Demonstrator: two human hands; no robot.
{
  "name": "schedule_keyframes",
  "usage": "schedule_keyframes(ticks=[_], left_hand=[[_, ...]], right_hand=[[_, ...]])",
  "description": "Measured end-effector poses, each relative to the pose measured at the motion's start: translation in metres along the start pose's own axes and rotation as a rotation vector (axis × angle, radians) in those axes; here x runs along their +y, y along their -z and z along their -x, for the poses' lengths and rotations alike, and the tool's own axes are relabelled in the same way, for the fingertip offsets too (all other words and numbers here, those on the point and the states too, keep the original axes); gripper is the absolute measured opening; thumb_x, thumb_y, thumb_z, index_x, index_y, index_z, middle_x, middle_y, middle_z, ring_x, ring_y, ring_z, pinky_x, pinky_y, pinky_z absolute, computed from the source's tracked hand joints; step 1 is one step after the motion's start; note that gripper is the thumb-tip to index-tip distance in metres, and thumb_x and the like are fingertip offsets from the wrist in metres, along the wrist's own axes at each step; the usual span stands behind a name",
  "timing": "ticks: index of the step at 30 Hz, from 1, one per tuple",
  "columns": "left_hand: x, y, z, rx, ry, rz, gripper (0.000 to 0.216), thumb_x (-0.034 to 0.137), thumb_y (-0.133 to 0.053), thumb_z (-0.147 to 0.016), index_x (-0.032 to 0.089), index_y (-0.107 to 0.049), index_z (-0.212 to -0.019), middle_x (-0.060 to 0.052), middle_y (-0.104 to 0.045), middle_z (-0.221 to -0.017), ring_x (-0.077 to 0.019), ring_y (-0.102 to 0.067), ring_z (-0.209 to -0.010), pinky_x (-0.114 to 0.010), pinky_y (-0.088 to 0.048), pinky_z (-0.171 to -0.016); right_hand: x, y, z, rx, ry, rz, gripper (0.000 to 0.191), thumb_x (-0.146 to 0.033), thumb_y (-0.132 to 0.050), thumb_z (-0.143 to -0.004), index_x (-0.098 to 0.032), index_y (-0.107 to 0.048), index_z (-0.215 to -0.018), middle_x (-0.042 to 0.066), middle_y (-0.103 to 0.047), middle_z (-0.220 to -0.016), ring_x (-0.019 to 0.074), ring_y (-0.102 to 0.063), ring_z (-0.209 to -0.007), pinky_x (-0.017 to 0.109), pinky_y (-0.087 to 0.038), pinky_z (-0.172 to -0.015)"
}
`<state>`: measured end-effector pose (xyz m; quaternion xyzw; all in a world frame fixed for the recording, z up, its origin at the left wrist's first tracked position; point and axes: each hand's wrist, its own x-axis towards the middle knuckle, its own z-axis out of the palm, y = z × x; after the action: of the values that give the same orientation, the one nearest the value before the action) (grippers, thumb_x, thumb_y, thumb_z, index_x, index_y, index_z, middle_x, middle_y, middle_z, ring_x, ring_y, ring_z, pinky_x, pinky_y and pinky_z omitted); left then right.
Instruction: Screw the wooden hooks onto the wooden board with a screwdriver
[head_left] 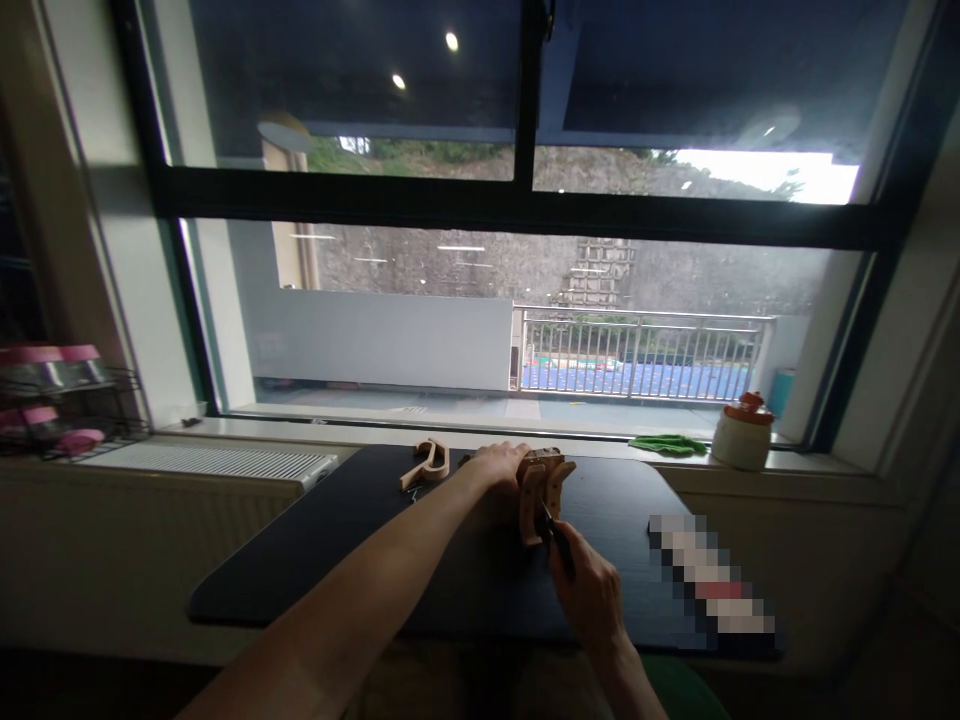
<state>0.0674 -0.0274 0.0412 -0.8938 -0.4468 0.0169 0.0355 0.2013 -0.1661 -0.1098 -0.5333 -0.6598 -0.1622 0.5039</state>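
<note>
Clasping the wooden model [541, 487], the left hand [499, 465] lies beyond it; the right hand [589, 592], nearer, grips a dark tool [559, 538].

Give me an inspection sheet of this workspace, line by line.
Surface: black rounded tabletop, by the window.
Job's things: light wooden slatted assembly; slim dark tool at its side.
Clutter: curved wooden piece; one blurred item, unreadable.
Grippers: left hand holds the assembly; right hand grips the tool.
Cables: nothing seen.
Surroundings: green cloth, cream jar with orange lid on the sill; white radiator; pink-lidded containers in wire rack.
</note>
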Motion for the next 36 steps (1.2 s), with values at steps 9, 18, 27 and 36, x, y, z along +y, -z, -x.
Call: schedule_keyframes(ticks=[9, 18, 27, 36], left_hand=[[-0.0008, -0.0025, -0.0019, 0.014, -0.001, -0.001, 0.089, 0.057, -0.068, -0.049, 0.032, -0.034, -0.127, -0.009, -0.051, -0.122, -0.0305, -0.051, -0.111, -0.041, -0.043, -0.088], [0.0009, -0.0010, 0.0004, 0.012, -0.003, -0.011, 0.089, 0.056, -0.067, -0.050, 0.031, -0.034, -0.128, -0.010, -0.051, -0.121, -0.0304, -0.052, -0.110, -0.042, -0.043, -0.088], [0.0030, 0.0023, 0.0044, 0.011, -0.004, -0.021, 0.086, 0.055, -0.066, -0.053, 0.029, -0.033, -0.128, -0.010, -0.050, -0.123, -0.0298, -0.051, -0.111, -0.041, -0.043, -0.088], [0.0023, -0.0004, 0.0039, 0.017, 0.005, -0.013, 0.087, 0.053, -0.068, -0.053, 0.031, -0.032, -0.129, -0.009, -0.050, -0.125, -0.0293, -0.050, -0.112, -0.040, -0.043, -0.089]], right_hand=[[-0.0032, 0.0009, -0.0061, -0.055, 0.097, 0.015, 0.033, -0.018, -0.042, -0.089, -0.016, -0.051, -0.120, 0.009, -0.064, -0.108, 0.0187, -0.063, -0.093, 0.030, -0.050, -0.079], [0.0004, -0.0020, -0.0056, -0.075, 0.092, 0.006, 0.034, -0.019, -0.041, -0.089, -0.016, -0.050, -0.122, 0.009, -0.063, -0.110, 0.0192, -0.062, -0.097, 0.031, -0.050, -0.081], [-0.0002, -0.0053, -0.0088, -0.040, 0.028, -0.028, 0.030, -0.020, -0.041, -0.088, -0.016, -0.051, -0.116, 0.009, -0.063, -0.105, 0.0176, -0.062, -0.091, 0.029, -0.049, -0.078], [-0.0050, -0.0028, -0.0088, -0.063, 0.035, 0.015, 0.027, -0.018, -0.039, -0.087, -0.017, -0.053, -0.110, 0.008, -0.062, -0.093, 0.0176, -0.060, -0.085, 0.030, -0.048, -0.076]])
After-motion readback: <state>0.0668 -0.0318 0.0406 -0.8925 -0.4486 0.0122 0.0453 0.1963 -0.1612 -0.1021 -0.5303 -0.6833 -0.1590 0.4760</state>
